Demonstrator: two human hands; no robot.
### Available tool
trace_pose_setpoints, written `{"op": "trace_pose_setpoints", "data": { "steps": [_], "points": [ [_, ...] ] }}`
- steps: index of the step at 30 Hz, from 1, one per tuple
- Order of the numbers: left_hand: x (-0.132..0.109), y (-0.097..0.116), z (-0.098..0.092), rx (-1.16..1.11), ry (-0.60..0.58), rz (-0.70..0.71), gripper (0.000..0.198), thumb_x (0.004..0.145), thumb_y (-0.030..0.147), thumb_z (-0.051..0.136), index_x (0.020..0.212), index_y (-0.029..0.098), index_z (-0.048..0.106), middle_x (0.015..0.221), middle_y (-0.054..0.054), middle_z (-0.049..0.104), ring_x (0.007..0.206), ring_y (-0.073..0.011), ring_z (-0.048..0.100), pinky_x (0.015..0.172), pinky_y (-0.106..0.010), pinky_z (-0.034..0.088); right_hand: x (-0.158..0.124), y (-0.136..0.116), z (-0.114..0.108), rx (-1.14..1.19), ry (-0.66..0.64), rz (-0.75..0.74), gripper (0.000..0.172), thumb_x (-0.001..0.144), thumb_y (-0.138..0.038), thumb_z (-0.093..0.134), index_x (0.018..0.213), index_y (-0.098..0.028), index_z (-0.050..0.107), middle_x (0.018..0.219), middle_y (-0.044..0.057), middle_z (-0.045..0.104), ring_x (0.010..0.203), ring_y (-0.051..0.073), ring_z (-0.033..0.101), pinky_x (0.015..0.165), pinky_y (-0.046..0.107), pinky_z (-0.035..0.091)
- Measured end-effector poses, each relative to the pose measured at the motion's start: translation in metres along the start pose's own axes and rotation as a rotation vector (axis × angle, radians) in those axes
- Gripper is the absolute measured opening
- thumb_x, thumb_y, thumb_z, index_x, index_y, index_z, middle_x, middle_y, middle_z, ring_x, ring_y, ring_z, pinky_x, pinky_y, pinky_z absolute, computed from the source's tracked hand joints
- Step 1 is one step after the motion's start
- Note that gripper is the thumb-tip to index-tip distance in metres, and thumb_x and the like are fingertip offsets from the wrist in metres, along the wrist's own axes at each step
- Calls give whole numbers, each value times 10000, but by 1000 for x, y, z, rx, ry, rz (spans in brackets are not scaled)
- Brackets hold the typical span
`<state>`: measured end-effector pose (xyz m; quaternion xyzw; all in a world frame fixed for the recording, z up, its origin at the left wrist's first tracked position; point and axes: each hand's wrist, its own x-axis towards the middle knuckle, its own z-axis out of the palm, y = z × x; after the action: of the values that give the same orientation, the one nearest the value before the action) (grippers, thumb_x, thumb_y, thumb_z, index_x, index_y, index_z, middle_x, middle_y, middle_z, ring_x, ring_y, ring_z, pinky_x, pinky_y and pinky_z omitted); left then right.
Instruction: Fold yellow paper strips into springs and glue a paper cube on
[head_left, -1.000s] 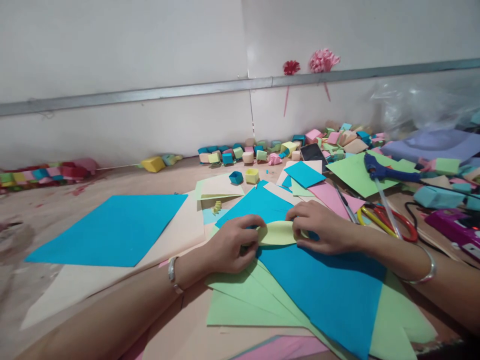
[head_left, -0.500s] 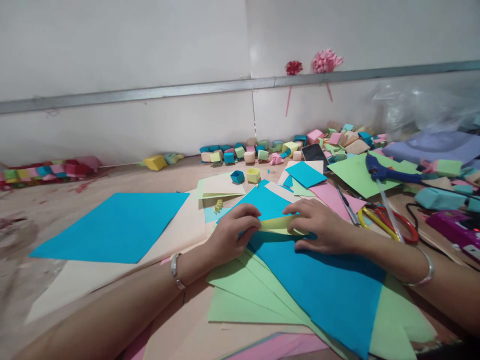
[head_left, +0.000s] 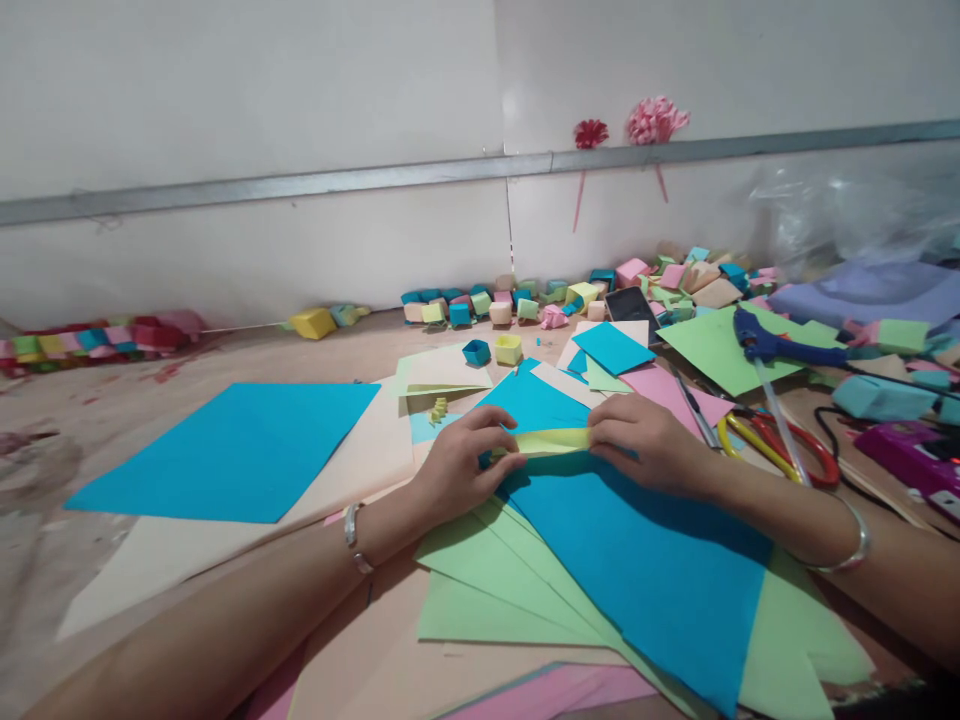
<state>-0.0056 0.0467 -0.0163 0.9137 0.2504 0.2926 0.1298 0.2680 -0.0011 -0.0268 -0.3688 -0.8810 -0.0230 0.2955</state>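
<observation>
1. Head view: the left hand (head_left: 472, 455) pinches the left end of a narrow, folded, pale yellow paper strip (head_left: 553, 441) between thumb and fingers.
2. The right hand (head_left: 649, 445) pinches the strip's right end; its fingertips are partly hidden, so the exact contact of each finger cannot be confirmed.
3. The strip lies crosswise between the hands, above a large, flat, bright blue paper sheet (head_left: 675, 570).
4. Fanned, pale green paper sheets (head_left: 517, 605) extend from under that sheet, toward the person.
5. Beyond the hands, a small, open, dark blue paper box (head_left: 475, 352) stands just beside a small, open, yellow paper box (head_left: 508, 349).
6. Near the left hand, on its far side, sits a small, zigzag, yellow paper piece (head_left: 438, 410).
7. Well to the left, a second bright blue paper sheet (head_left: 232, 450) rests on pale peach paper (head_left: 352, 455).
8. To the right, a blue glue gun (head_left: 795, 347) lies partly over a light green paper sheet (head_left: 720, 350); nearer are red and yellow looped handles (head_left: 821, 465).
9. Along the wall stands a row of small, multicoloured paper boxes (head_left: 459, 314).
</observation>
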Motion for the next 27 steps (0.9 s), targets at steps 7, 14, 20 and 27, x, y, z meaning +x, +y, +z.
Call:
{"op": "trace_pose_setpoints", "data": {
  "steps": [7,14,20,27],
  "points": [
    [2,-3,1,10,48,-14,132,882,204,556,819,177,669,866,-63,680,790,-175,626,696,-295,508,-1,0,2,-37,32,94,139,907,-230,503,873,-162,619,819,89,671,765,221,599,705,352,460],
    [0,-4,3,55,103,-55,112,850,115,553,789,170,629,748,-17,658,703,-143,590,623,-249,455,-2,3,3,-11,9,122,138,903,-260,557,903,-154,646,850,85,684,802,217,613,729,333,462],
    [1,-4,3,16,37,-65,143,859,173,589,970,165,679,864,-60,665,709,-141,593,628,-255,476,-2,6,3,-3,-16,148,185,903,-257,564,767,-165,650,741,57,655,723,187,580,670,297,425],
    [3,-5,1,5,1,-68,195,909,220,538,838,155,708,803,-66,652,733,-156,591,635,-263,453,0,4,0,58,-24,197,190,904,-259,552,767,-163,641,729,50,651,695,169,558,657,282,403]
  ]
}}
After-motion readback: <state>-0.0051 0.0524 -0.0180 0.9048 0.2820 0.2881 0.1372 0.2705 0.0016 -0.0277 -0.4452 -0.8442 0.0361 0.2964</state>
